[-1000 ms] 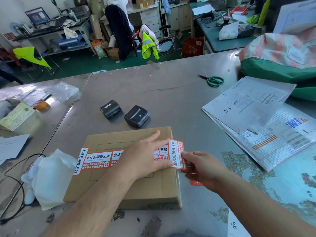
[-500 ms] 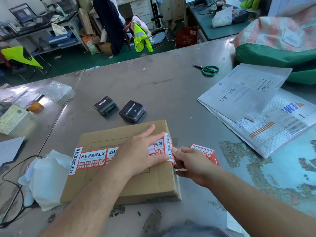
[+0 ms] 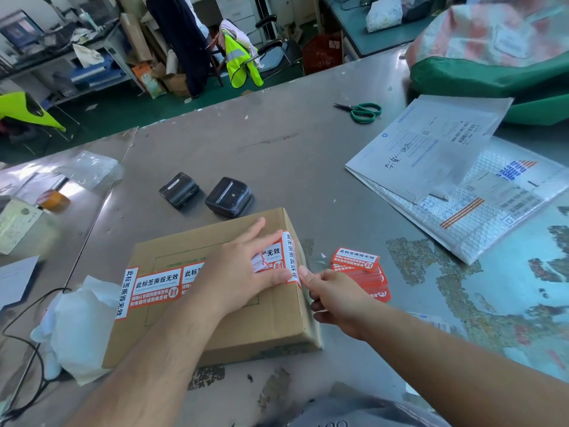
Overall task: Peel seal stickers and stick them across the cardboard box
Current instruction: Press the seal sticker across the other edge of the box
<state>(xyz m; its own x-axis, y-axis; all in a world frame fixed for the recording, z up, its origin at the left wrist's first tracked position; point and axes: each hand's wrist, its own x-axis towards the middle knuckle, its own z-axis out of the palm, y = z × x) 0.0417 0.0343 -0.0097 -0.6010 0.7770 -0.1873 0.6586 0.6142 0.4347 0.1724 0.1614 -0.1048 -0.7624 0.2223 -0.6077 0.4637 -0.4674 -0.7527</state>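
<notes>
A parcel-packing workroom: a grey metal table (image 3: 277, 155) holds a brown cardboard box (image 3: 261, 331), white bubble-padded mailing envelopes (image 3: 480, 238) and green-handled scissors (image 3: 365, 111); behind, a fluorescent yellow safety vest (image 3: 241, 64) hangs near cluttered shelving (image 3: 92, 72).

The left hand (image 3: 243, 269) is laid palm down, its fingers (image 3: 271, 276) straight and slightly spread, the left forearm (image 3: 147, 349) stretched forward. The right hand (image 3: 335, 298) is held just beside it, one digit stretched to the left fingertips and the rest curled under. Whether anything is held there cannot be told.
</notes>
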